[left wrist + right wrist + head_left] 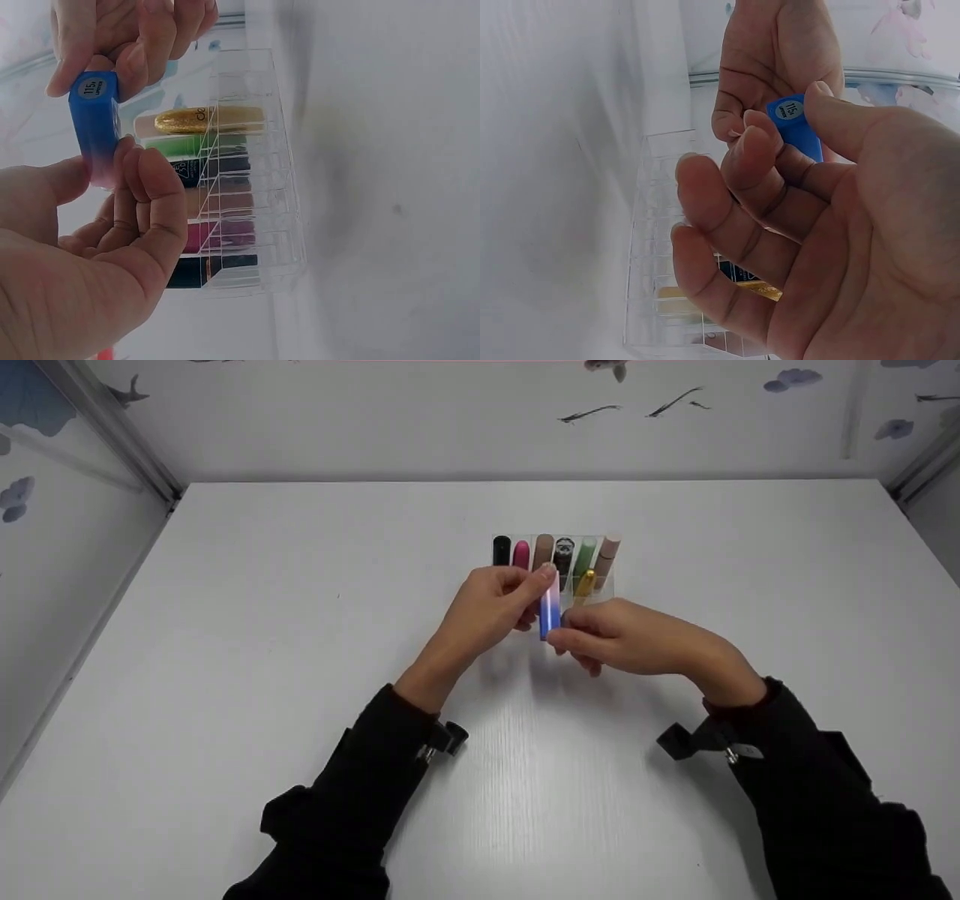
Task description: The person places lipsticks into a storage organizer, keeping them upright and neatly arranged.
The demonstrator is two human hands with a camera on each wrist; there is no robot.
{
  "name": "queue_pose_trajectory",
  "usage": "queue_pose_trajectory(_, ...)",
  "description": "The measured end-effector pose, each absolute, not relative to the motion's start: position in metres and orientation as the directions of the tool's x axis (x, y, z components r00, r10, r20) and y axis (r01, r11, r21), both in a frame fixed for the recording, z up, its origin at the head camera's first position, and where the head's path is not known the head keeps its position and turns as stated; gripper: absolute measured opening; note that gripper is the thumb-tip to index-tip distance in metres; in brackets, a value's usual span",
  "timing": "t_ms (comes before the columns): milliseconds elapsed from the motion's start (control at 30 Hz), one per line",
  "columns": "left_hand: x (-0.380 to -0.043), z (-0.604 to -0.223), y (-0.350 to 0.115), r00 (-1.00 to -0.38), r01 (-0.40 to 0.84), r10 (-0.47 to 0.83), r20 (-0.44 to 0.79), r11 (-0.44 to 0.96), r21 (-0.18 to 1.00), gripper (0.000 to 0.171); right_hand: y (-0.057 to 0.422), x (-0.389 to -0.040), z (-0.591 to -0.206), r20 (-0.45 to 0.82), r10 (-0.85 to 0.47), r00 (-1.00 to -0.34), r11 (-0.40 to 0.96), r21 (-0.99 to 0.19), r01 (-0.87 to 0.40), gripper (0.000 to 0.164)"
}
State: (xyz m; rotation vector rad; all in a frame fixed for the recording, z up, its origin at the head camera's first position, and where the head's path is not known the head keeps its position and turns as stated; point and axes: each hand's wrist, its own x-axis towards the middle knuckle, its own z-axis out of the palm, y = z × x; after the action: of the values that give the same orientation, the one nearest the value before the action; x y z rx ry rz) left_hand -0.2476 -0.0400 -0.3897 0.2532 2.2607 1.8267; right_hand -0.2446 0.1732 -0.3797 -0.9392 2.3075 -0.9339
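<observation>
A lipstick tube (550, 607), shading from pink to blue, is upright in front of a clear lipstick organizer (295, 225). At its pink end, my left hand (487, 604) pinches it between thumb and fingers. My right hand (634, 641) pinches the blue end, where the left wrist view shows a round label (92, 88) reading 115. Behind the hands, the organizer holds a black tube (502, 550), a magenta tube (521, 553), a brown tube (543, 550), a patterned dark tube (564, 553), a green tube (584, 556), a beige tube (607, 556) and a gold tube (586, 583).
The organizer stands on a white table (300, 622). White panels with printed fish and flowers (420, 420) rise behind the table and along its left side.
</observation>
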Motion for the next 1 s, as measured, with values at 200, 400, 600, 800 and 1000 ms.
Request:
queue_pose_trajectory(200,-0.247,-0.390,-0.040,-0.957,-0.002,0.282,-0.063,0.213,0.977,0.042,0.172,-0.244,-0.381,-0.183,-0.739,-0.649,0.545,-0.729,-0.414,0.036)
queue_pose_trajectory(400,-0.248,-0.391,-0.040,-0.955,-0.001,0.289,-0.066,0.218,0.976,0.046,0.171,-0.243,-0.379,-0.202,-0.736,-0.646,0.554,-0.728,-0.403,0.037)
queue_pose_trajectory(600,-0.247,-0.391,-0.040,-0.958,0.019,0.284,-0.046,0.222,0.975,0.040,0.172,-0.242,-0.378,-0.209,-0.728,-0.653,0.570,-0.714,-0.407,0.036)
queue_pose_trajectory(800,-0.247,-0.391,-0.040,-0.961,0.014,0.271,-0.050,0.227,0.974,0.040,0.174,-0.242,-0.375,-0.161,-0.721,-0.674,0.584,-0.664,-0.467,0.022)
queue_pose_trajectory(1000,-0.247,-0.390,-0.040,-0.967,0.035,0.252,-0.021,0.216,0.976,0.038,0.175,-0.243,-0.369,-0.076,-0.649,-0.757,0.659,-0.553,-0.510,0.012)
